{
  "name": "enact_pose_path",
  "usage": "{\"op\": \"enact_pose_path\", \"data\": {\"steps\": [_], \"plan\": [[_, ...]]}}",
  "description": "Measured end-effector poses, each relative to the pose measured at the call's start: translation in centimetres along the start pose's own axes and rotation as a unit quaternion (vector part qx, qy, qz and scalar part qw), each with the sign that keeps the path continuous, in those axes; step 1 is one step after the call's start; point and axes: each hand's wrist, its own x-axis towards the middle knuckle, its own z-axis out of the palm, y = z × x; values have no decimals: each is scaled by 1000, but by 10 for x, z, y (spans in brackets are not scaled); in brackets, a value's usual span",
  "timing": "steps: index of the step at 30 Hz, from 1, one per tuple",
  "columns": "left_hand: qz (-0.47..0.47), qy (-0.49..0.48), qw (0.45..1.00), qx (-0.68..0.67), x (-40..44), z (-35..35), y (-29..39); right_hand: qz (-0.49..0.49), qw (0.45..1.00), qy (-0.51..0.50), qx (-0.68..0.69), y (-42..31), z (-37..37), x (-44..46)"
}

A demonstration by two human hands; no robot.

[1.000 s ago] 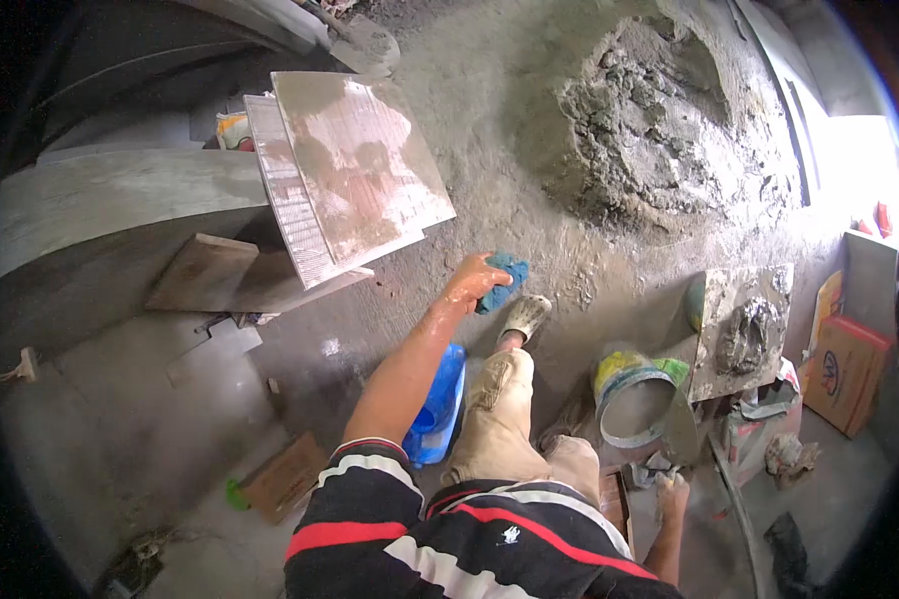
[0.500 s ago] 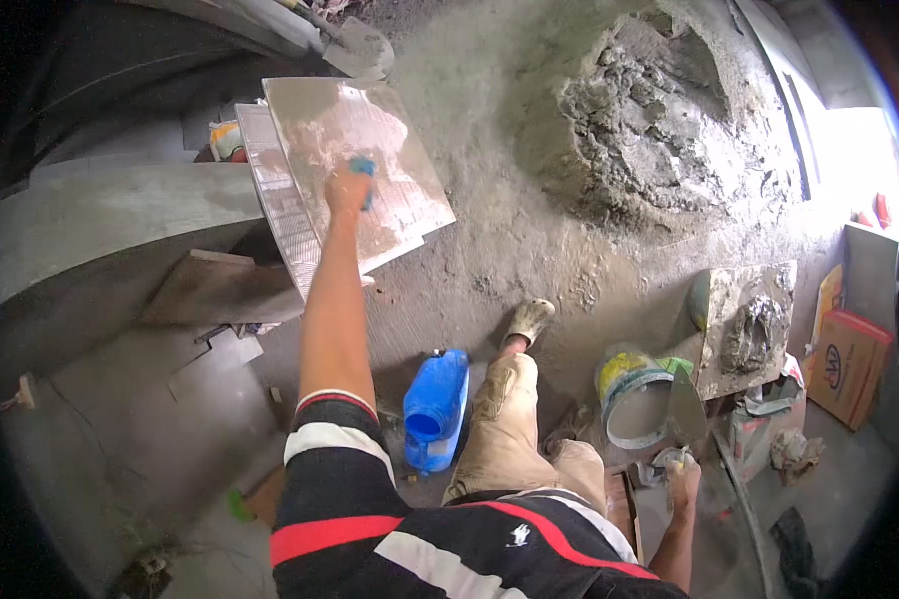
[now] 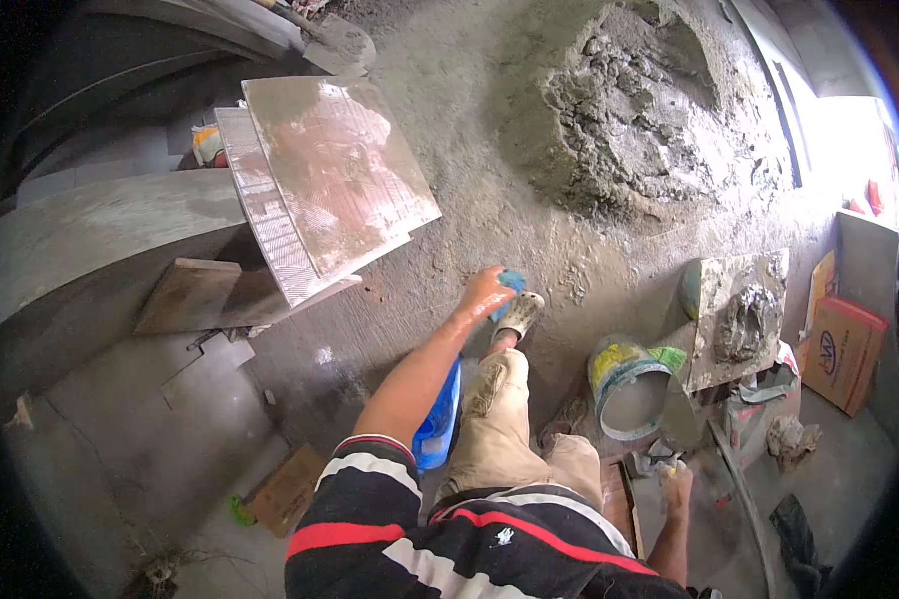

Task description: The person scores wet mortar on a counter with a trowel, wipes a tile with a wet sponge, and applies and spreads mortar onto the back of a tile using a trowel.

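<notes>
Blue, crumpled sponge or cloth (image 3: 511,281) is gripped in the left hand (image 3: 484,293), above the floor, well apart from the large ribbed-backed tile (image 3: 345,190). That tile looks only partly wetted — pale pinkish patches remain, and no mortar lump shows on it. Grey, wet mortar (image 3: 747,324) sits heaped on a spattered square board (image 3: 714,299); the right hand (image 3: 677,484) clasps a grey metal trowel (image 3: 681,417).

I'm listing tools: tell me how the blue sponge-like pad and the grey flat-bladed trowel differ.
The pad is blue; the trowel dull grey. The left hand partly hides the pad, while the trowel's blade shows clear of the right hand. The pad is near the pale shoe, the trowel beside the round bucket. Each is held in one hand.
</notes>
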Motion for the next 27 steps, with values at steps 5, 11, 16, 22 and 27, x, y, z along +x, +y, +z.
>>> {"op": "enact_pose_path", "data": {"steps": [5,11,16,22,27], "plan": [[-27,-33,999,16,15,9,8,-1,999,-27,-38,17,9,1],[-174,161,965,114,80,-68,-63,-68,992,-27,-98,10,10,9],[-97,289,934,185,79,-80,-89,-8,997,-21,74,-23,12,3],[64,223,969,82,36,-14,-25,7,994,-45,104,-12,8,19],[169,65,983,25,19,40,29,16,996,-38,80,-37,6,13]]}}
